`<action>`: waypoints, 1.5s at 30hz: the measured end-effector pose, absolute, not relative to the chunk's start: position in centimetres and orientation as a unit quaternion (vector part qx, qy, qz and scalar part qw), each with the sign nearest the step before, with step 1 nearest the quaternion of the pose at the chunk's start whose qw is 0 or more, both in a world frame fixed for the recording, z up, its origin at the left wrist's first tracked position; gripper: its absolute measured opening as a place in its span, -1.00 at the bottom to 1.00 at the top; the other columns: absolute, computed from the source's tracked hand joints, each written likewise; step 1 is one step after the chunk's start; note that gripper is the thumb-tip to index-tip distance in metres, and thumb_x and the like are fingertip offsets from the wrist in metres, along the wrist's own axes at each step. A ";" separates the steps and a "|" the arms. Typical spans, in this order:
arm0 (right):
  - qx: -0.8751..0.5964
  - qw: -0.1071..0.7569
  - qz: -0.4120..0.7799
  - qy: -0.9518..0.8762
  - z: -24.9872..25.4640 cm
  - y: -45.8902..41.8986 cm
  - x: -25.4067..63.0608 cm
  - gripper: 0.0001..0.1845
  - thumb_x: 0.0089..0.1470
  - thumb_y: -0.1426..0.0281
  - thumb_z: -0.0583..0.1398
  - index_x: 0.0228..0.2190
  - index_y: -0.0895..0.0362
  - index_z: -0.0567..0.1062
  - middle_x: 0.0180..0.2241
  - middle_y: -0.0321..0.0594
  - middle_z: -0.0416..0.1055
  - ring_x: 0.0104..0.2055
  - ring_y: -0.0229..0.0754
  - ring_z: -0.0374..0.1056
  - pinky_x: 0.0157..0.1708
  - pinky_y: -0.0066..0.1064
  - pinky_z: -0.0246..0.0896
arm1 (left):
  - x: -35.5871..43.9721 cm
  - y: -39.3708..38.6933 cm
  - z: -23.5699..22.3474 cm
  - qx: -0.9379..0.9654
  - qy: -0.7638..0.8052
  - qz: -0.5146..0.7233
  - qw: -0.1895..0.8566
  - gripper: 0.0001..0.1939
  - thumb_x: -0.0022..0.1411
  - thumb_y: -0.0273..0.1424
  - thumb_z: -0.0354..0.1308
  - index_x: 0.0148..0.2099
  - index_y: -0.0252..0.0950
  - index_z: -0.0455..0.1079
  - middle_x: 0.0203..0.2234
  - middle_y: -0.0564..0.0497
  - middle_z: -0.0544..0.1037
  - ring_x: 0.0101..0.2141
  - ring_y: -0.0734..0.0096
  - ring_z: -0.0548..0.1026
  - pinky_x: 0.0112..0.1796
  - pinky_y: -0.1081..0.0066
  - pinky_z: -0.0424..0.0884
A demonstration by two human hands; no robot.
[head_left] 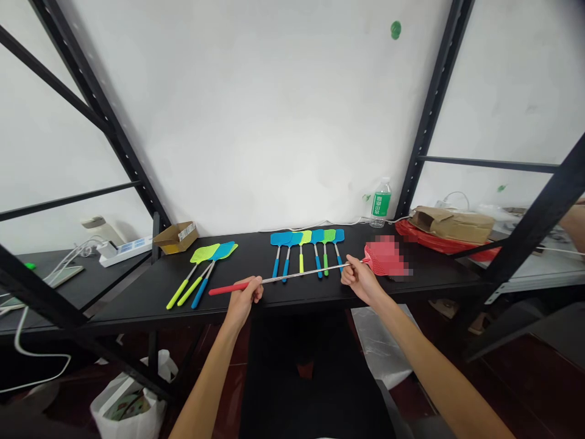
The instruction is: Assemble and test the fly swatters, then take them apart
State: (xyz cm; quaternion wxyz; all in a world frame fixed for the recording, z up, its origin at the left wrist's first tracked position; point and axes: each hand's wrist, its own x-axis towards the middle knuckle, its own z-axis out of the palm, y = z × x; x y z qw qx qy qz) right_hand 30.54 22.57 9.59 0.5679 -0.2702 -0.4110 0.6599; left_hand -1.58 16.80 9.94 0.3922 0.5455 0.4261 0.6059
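In the head view, a red fly swatter (388,253) is being held slantwise over the worktop (247,250), from the centre to the right of the frame. Its handle end is being pinched by the fingers of the left hand (247,294), and its metal shaft is being gripped near the head by the closed fingers of the right hand (359,277). A long stretch of shaft is being exposed between the hands, longer than those on the other swatters; whether it is being drawn out to its limit cannot be told. Three swatters (205,251) are being kept together left of centre, and a row of six (305,236) is being supported in the middle, all with short shafts. By that look, only the red one is being worked on, while whether the other nine are being left as finished or waiting is not being shown.

The red mesh is being masked by coarse blocks, so its outline is being lost. The rightmost handle of the row is being partly covered by the right hand. At the far right edge, what may be another person's arm (576,222) is being cut off by the frame.
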 end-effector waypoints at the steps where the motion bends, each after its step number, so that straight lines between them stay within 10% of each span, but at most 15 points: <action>1: -0.269 0.568 0.660 -0.411 9.6 22.6 30.5 -0.45 0.06 0.04 0.29 -0.72 0.07 0.26 -0.76 -0.38 0.03 -0.65 -0.30 -0.04 -0.55 -0.31 -0.07 | -1.6 16.8 9.9 0.545 0.423 0.606 0.396 -0.58 0.25 -0.24 0.16 -0.61 -0.29 0.26 -0.69 0.08 0.28 -0.60 0.50 0.23 -0.57 0.45 0.11; 29: -0.273 0.558 0.672 -0.404 9.8 22.5 30.6 -0.40 0.06 -0.06 0.24 -0.72 0.12 0.34 -0.74 -0.36 0.05 -0.63 -0.31 0.02 -0.54 -0.34 -0.08 | -1.6 16.7 10.1 0.499 0.390 0.636 0.441 -0.52 0.27 -0.28 0.17 -0.67 -0.29 0.23 -0.76 0.08 0.23 -0.63 0.50 0.20 -0.55 0.41 0.10; 45: -0.270 0.563 0.644 -0.441 9.7 22.4 30.6 -0.70 0.08 0.15 0.30 -0.40 0.16 0.53 -0.74 -0.44 0.08 -0.64 -0.34 -0.02 -0.53 -0.39 -0.12 | -2.0 16.7 9.9 0.495 0.388 0.625 0.462 -0.52 0.27 -0.29 0.14 -0.68 -0.30 0.28 -0.76 0.06 0.28 -0.65 0.51 0.22 -0.55 0.41 0.09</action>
